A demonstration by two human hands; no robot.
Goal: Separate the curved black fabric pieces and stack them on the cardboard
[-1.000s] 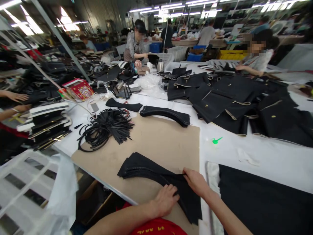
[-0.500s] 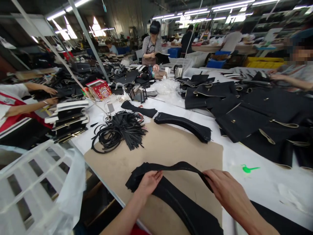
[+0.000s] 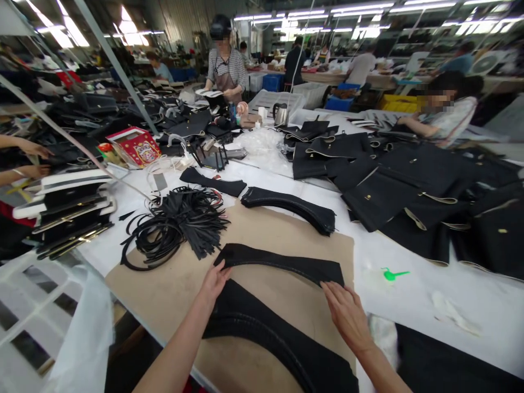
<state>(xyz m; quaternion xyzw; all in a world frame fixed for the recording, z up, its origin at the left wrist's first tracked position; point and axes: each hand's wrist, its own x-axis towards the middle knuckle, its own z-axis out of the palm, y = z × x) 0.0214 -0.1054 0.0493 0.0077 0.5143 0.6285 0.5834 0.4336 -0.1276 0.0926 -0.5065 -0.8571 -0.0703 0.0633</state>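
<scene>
Black strip (image 3: 278, 260), arched a moment ago, now spread flatter at twelve o'clock from the stack (image 3: 254, 314), seemingly separated. Left hand (image 3: 215, 281) pinches its nine-o'clock end; right hand (image 3: 347, 316) holds its four-o'clock corner.

Curved black stack (image 3: 282, 341), six o'clock: near end cropped. White crate (image 3: 41, 312), eight o'clock: cropped left. Black sheet (image 3: 450, 357), four o'clock: cropped.

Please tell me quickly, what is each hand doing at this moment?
Left hand: closed on the left end of a curved black piece.
Right hand: fingers on the same piece's right end; grip unclear.
</scene>
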